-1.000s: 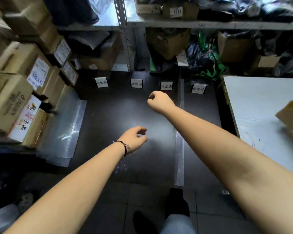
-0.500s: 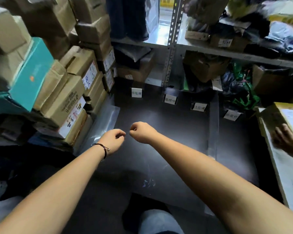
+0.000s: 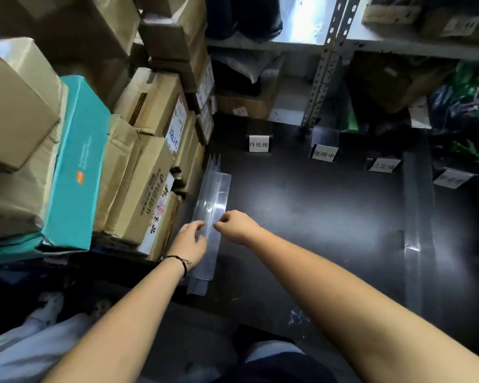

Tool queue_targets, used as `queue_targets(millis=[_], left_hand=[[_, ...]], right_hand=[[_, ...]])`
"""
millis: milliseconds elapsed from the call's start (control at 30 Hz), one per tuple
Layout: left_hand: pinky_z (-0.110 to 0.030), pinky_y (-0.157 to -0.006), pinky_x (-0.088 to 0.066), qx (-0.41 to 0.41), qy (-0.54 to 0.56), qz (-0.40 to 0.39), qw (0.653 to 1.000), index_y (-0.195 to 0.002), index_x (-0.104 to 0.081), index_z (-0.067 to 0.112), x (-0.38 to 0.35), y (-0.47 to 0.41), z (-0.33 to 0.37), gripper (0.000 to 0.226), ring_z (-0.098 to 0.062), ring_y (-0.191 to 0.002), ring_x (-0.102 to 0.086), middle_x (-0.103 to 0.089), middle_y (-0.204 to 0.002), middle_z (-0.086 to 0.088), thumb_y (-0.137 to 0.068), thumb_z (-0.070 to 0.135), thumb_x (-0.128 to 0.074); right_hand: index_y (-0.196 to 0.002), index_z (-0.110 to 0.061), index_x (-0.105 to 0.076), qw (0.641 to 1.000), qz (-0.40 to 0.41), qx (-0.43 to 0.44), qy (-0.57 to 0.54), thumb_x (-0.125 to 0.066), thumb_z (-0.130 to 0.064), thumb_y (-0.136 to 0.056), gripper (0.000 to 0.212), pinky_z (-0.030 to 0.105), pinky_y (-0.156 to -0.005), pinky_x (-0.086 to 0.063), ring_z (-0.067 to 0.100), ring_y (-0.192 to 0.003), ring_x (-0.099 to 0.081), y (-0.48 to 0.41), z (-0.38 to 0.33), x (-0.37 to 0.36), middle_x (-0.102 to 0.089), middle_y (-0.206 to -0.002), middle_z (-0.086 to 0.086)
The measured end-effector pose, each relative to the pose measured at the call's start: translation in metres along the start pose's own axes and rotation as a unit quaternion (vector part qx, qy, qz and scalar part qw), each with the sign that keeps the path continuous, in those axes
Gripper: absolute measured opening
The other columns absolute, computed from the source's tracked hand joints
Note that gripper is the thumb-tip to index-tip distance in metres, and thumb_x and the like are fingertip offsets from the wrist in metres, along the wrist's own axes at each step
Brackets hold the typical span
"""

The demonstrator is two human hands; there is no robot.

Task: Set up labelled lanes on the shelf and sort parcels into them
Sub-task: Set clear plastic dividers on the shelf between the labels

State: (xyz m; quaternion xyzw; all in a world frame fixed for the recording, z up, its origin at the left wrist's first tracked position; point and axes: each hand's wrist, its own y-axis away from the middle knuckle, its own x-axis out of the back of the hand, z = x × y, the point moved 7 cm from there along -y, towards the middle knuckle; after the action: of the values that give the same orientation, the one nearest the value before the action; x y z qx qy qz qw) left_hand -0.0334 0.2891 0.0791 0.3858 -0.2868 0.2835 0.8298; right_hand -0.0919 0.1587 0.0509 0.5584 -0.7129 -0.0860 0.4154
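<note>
A stack of clear plastic divider strips [image 3: 215,197] lies along the left edge of the dark shelf surface [image 3: 315,217], beside the piled boxes. My left hand [image 3: 190,244] and my right hand [image 3: 235,226] meet over the stack, and both pinch the top strip at its raised rib. One clear divider [image 3: 416,217] lies on the right part of the shelf. Several white lane labels stand along the back: the first [image 3: 258,144], the second [image 3: 324,154], a third [image 3: 382,165] and one further right [image 3: 451,178].
Cardboard parcels [image 3: 150,161] and a teal box [image 3: 75,167] are piled at the left, close to my left hand. A perforated metal upright [image 3: 324,67] rises at the back. Upper shelves hold boxes, and dark and green bags [image 3: 465,111] sit at the right.
My view has swung left. Both hands have moved from the shelf's middle to the left edge and taken hold of the top strip of the stack.
</note>
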Motion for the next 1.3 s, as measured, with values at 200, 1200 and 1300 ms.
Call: queue_targets(millis=[200,1200,1300], left_hand=[[-0.025,-0.094,-0.039,0.013,0.043,0.014,0.999,-0.132,-0.053,0.013,0.002,-0.017,-0.004,0.047,-0.025,-0.118,-0.055,-0.058,-0.122,-0.006,-0.092,-0.005,-0.037],[-0.032,-0.118,-0.028,-0.169,-0.049,-0.236,0.956,-0.155,-0.025,0.013,-0.056,0.023,0.049,0.081,-0.023,-0.144,-0.034,-0.029,-0.160,-0.009,-0.090,0.035,-0.068],[-0.037,-0.116,-0.034,-0.177,-0.029,-0.275,0.945,-0.157,-0.020,0.015,-0.075,0.035,0.067,0.091,-0.027,-0.142,-0.039,-0.033,-0.158,-0.011,-0.086,0.038,-0.072]], right_hand=[[-0.085,-0.010,-0.062,0.999,0.001,-0.041,-0.023,-0.052,-0.050,-0.097,0.043,0.030,-0.057,-0.040,0.022,-0.071,-0.058,-0.023,-0.003,-0.015,-0.071,-0.088,0.010],[-0.092,-0.006,-0.060,0.966,0.149,-0.203,-0.063,-0.052,-0.018,-0.092,0.015,0.029,-0.058,-0.040,0.032,-0.076,-0.057,0.078,0.048,0.006,-0.063,-0.090,0.014],[-0.083,-0.008,-0.053,0.958,0.180,-0.215,-0.064,-0.052,-0.021,-0.096,0.019,0.030,-0.055,-0.034,0.034,-0.081,-0.056,0.099,0.056,0.018,-0.061,-0.092,0.017]])
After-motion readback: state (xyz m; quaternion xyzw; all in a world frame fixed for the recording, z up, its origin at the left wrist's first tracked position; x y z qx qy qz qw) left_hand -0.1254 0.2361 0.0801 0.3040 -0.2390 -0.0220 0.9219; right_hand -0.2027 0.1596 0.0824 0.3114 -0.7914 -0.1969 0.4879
